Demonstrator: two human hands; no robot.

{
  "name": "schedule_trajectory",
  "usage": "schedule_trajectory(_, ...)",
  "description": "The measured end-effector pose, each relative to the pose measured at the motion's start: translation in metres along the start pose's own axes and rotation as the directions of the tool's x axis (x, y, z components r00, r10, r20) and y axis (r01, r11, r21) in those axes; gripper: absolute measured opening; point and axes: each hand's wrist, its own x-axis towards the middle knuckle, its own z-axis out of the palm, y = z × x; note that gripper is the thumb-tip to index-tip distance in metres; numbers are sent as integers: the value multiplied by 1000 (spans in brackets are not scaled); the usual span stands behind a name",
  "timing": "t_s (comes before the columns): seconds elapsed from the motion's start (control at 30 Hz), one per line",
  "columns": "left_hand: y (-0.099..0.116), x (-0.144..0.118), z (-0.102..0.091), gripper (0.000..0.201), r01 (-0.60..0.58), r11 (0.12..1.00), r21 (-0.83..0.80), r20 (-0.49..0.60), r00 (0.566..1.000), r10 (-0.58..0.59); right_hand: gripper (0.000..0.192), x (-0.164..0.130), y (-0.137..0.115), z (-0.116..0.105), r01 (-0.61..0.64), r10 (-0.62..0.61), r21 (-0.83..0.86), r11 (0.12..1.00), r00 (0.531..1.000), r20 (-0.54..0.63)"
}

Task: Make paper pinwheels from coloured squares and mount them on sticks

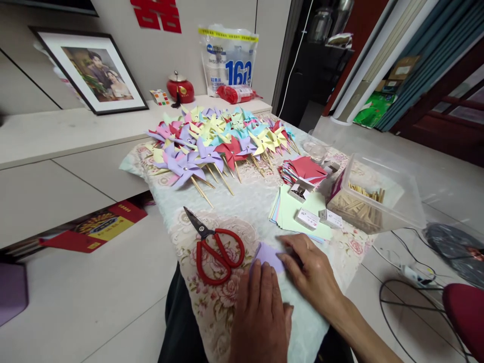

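Note:
A folded piece of purple paper (267, 254) lies on the cloth-covered table right in front of me. My left hand (260, 307) rests flat on its near part, fingers stretched out and side by side. At the paper's right corner, the thumb and curled fingers of my right hand (308, 267) grip it; the fingertips are partly hidden. Red-handled scissors (215, 247) lie to the left, blades slightly apart, touched by neither hand. Beyond my right hand is a stack of pale green and other coloured paper sheets (285, 212), with small white boxes (307, 219) on top.
Many paper pinwheels (206, 154) on wooden sticks cover the table's far end. Red paper pieces (304, 170) sit near an opened small box (300, 190). A clear plastic bin (401, 201) with wooden sticks stands at the right edge. A white cabinet (86, 131) borders the far left.

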Motion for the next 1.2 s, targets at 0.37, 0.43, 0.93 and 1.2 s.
schedule_trajectory(0.37,-10,-4,-8,46,-97,994,44,103,990,92,39,-39,-17,-12,382,-339,-312,870,922,185)
schedule_trajectory(0.43,-9,-2,-8,46,-96,994,50,98,991,90,42,-44,-14,-17,364,-306,-398,842,930,202)
schedule_trajectory(0.93,-13,4,-15,38,-139,990,35,60,989,137,44,-48,-14,-17,407,-336,-407,818,911,238)
schedule_trajectory(1.2,-18,4,-19,39,-215,975,57,95,973,209,46,-45,-7,-22,442,-332,-394,806,888,318)
